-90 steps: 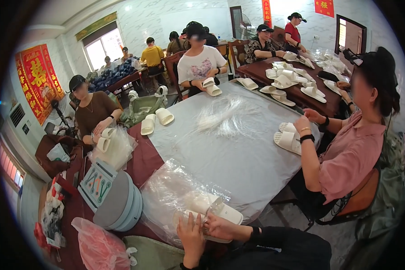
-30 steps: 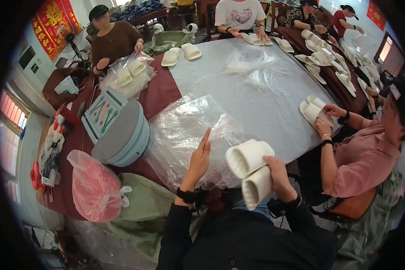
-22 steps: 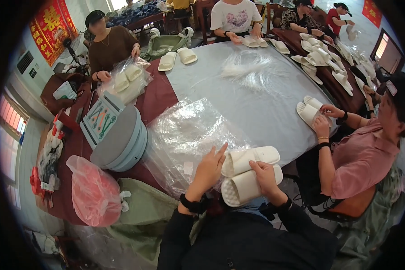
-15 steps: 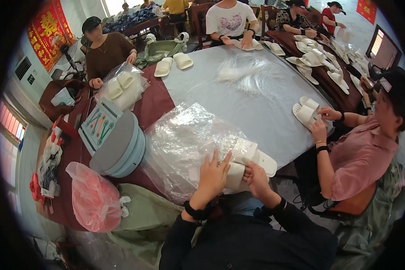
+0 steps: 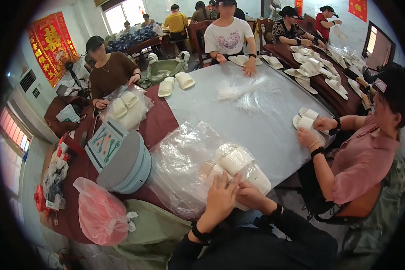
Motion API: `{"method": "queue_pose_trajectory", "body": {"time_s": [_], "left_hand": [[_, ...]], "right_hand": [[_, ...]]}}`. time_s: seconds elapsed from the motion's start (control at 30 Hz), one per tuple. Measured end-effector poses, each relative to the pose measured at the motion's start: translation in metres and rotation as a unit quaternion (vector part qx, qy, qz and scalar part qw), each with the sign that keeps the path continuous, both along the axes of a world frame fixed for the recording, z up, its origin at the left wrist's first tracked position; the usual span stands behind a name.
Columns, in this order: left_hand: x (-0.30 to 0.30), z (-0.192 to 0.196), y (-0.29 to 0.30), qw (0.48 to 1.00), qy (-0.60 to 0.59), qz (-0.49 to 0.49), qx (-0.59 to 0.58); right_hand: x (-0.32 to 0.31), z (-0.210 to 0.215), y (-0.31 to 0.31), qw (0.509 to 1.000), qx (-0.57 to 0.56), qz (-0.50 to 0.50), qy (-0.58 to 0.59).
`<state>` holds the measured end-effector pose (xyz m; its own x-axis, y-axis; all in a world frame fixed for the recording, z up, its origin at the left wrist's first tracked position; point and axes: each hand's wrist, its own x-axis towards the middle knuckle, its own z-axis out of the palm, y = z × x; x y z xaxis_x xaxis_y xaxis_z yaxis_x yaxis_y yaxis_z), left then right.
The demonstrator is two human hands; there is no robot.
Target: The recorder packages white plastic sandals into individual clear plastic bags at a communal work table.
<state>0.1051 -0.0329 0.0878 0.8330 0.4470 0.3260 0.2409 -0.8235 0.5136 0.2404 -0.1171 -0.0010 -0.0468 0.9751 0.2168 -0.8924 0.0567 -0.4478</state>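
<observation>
A pair of white slippers lies at the table's near edge, overlapping clear plastic bags. The far slipper shows its wide strap and pale sole; the near one is mostly hidden under my hands. My left hand has its fingers stretched out over the near slipper, holding nothing. My right hand is closed, fingers bent at the near slipper's strap beside my left fingertips. What its fingertips grip is partly hidden.
A rounded grey-blue box stands left of the bags, near a pink plastic bag. Loose clear film lies mid-table. Co-workers handle slippers at right, left and far edges. More slippers are heaped on a brown table.
My right hand has moved left, close to my left fingers. The slippers have shifted and turned slightly, showing the far one's strap more fully. The view has tilted up a little.
</observation>
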Motion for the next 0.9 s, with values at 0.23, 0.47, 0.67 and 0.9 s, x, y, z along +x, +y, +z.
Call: {"method": "queue_pose_trajectory", "body": {"time_s": [0.23, 0.47, 0.67, 0.9], "left_hand": [[-0.018, 0.028, -0.022, 0.998, -0.044, -0.054, 0.004], [-0.054, 0.059, -0.031, 0.921, -0.065, -0.289, -0.253], [-0.097, 0.004, -0.009, 0.835, -0.406, 0.345, -0.139], [-0.106, -0.051, -0.015, 0.438, -0.395, 0.059, -0.805]], "right_hand": [[-0.019, 0.045, 0.037, 0.991, -0.009, -0.096, -0.093], [-0.031, 0.075, 0.065, 0.985, -0.010, -0.131, -0.114], [-0.058, 0.116, 0.060, 0.996, -0.003, -0.058, -0.071], [-0.114, 0.121, 0.089, 0.971, -0.196, -0.009, -0.136]]}}
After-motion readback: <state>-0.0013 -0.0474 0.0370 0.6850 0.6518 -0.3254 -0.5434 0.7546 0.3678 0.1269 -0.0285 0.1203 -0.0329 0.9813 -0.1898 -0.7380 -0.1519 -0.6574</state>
